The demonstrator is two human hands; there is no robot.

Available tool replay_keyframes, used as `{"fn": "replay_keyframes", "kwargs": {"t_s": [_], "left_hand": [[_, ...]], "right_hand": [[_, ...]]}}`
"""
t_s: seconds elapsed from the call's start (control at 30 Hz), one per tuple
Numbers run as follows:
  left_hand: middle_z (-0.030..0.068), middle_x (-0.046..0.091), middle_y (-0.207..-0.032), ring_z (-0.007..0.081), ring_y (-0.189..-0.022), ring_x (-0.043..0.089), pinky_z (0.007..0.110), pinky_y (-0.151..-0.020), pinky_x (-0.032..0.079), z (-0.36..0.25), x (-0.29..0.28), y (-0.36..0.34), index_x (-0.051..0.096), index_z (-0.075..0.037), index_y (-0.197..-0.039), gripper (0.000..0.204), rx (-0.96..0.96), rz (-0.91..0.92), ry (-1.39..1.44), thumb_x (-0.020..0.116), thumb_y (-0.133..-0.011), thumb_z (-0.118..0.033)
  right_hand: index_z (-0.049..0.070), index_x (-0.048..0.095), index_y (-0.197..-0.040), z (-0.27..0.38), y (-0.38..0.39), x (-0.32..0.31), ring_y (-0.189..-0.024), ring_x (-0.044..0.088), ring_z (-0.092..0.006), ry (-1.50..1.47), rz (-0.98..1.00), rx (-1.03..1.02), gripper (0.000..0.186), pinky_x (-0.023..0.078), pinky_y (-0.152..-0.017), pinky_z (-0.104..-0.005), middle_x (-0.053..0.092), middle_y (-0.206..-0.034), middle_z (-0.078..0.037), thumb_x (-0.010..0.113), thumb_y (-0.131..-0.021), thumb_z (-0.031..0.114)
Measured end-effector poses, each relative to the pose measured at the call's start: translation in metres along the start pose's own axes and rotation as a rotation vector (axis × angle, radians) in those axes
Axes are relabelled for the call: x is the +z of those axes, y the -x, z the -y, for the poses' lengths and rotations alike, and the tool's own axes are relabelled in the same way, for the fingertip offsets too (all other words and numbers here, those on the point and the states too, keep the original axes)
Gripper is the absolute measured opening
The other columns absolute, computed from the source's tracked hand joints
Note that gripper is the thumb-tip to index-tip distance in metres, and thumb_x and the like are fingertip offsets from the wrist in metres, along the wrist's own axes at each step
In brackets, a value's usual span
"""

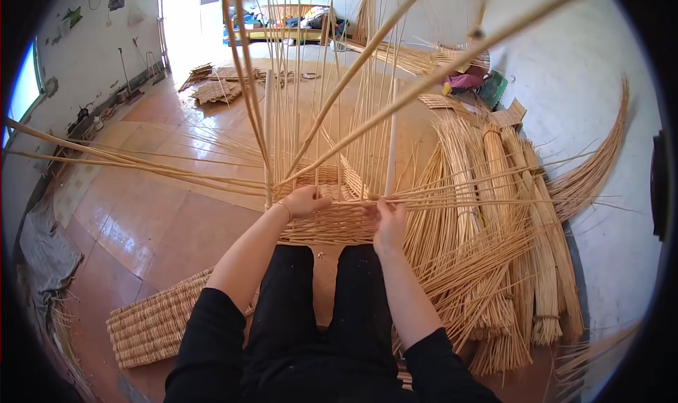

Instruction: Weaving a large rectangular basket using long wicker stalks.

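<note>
A half-woven wicker basket [326, 226] sits at my knees, with long rods [374, 39] standing up and slanting out from it. My left hand [304, 202] is at the top of its near side, fingers curled onto the woven edge beside the upright stakes. My right hand [388, 225] is closed around pale weaving rods at the right corner, which trail out to the right. Pale straight poles [393, 127] stand at the basket's corners. The fingertips of both hands are partly hidden by the rods.
Bundled reeds [498, 283] lie on the right along the wall. A woven panel [152, 324] rests at lower left, beside a grey cloth [44, 244]. Flat woven pieces [215, 90] lie further back, before a bench piled with cloths [282, 32]. A doorway [180, 28] is at back left.
</note>
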State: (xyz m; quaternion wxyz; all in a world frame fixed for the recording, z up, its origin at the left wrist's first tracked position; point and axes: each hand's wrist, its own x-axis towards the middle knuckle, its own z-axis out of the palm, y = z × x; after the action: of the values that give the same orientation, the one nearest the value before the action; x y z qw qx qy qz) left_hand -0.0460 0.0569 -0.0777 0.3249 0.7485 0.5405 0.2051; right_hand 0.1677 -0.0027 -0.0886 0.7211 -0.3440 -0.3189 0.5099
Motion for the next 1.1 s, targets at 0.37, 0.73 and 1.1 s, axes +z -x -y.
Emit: {"fn": "replay_keyframes", "kwargs": {"t_s": [0.37,0.73,1.1], "left_hand": [[0.0121,0.067,-0.081,0.0278,-0.083,0.065,0.038,-0.076,0.048,-0.011,0.046,0.006,0.064,-0.007,-0.080,0.045,-0.110,-0.477,-0.031,0.058,-0.082,-0.051],[0.0073,0.069,-0.084,0.0235,-0.087,0.064,0.039,-0.091,0.037,-0.004,0.011,0.004,0.065,-0.013,-0.079,0.040,-0.277,-0.264,0.039,0.068,-0.068,-0.051],[0.0125,0.068,-0.102,0.0252,-0.095,0.064,0.043,-0.096,0.038,-0.032,-0.013,0.005,0.063,-0.004,-0.106,0.061,-0.408,-0.252,0.162,0.069,-0.073,-0.055]], "right_hand": [[0.015,0.022,-0.146,-0.005,-0.109,0.107,-0.089,0.062,-0.0353,1.592,0.321,-0.470,0.072,0.051,-0.076,-0.0448,0.060,-0.099,-0.023,0.051,-0.081,0.001],[0.010,0.017,-0.142,-0.004,-0.019,0.017,-0.062,0.060,-0.0168,0.287,-0.125,-0.302,0.044,0.051,-0.055,-0.0274,0.055,-0.073,-0.009,0.032,-0.101,0.016],[0.009,0.031,-0.123,0.010,-0.005,0.009,-0.077,0.064,-0.0201,0.156,-0.052,-0.081,0.022,0.053,-0.067,-0.0290,0.058,-0.084,-0.012,0.032,-0.102,0.017]]}}
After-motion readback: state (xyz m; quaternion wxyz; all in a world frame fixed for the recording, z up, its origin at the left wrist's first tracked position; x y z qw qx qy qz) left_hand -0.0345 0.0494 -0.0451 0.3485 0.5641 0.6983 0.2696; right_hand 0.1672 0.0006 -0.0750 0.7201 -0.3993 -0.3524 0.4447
